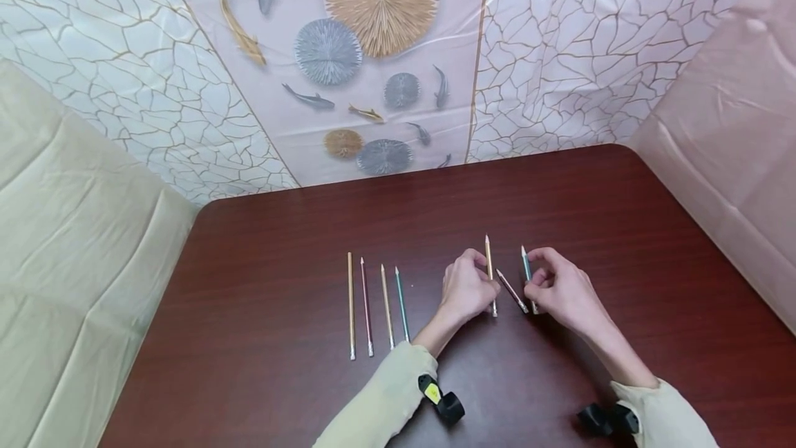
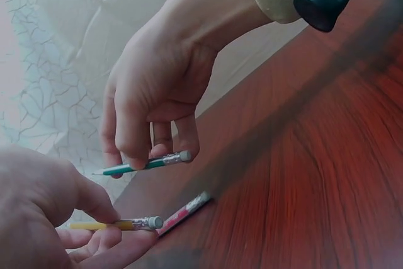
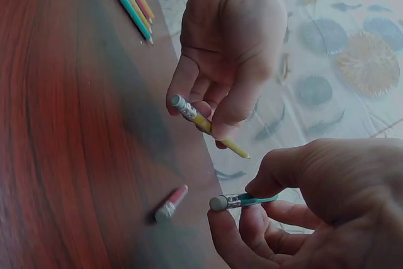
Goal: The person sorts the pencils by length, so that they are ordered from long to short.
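My left hand [image 1: 465, 285] pinches a yellow pencil [image 1: 488, 254] between thumb and fingers, its sharpened tip pointing away from me. To the right, my right hand [image 1: 569, 296] grips a short teal pencil [image 1: 526, 265] the same way, tip also pointing away. Both wrist views show the eraser ends of the yellow pencil [image 2: 141, 223] and the teal pencil [image 3: 234, 201] facing back, raised above the tabletop. Between the two hands a dark red pencil [image 1: 511, 290] lies slanted on the table, its eraser end nearer me; in the right wrist view only its end [image 3: 170, 205] shows.
Left of the hands lie several pencils in a rough row: a long yellow-brown one [image 1: 351, 306], a dark red one [image 1: 366, 306], a gold one [image 1: 387, 306] and a teal one [image 1: 401, 303]. A patterned cloth [image 1: 385, 109] hangs behind the brown table [image 1: 267, 296].
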The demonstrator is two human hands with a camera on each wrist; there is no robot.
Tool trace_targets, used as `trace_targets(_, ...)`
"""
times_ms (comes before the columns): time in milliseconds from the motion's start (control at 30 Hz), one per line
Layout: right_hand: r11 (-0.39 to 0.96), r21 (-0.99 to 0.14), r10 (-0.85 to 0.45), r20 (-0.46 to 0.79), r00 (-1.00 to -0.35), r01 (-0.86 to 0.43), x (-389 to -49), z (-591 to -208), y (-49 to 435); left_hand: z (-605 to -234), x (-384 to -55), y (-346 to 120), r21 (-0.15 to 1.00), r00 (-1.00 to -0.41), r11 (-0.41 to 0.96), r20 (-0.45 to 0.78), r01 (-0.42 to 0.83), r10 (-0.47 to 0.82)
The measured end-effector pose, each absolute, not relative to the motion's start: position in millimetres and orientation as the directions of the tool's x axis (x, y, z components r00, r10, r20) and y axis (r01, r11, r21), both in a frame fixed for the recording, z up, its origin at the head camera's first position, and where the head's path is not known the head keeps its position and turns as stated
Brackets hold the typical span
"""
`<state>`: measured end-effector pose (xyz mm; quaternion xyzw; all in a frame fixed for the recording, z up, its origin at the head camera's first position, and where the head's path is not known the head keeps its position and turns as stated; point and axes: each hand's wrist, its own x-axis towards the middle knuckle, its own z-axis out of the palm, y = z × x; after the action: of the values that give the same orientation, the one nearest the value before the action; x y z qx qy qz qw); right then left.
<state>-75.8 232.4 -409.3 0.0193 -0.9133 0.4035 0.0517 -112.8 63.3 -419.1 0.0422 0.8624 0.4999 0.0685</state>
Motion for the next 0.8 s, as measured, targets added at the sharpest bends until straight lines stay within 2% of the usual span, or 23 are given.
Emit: trace_targets(800,0.629,-0.769,-0.08,0.077,-0.994,-0.11,-84,-417,196,-422,-110,20,0.878,-0.987,0.479,-0.097,-0.026,0.125)
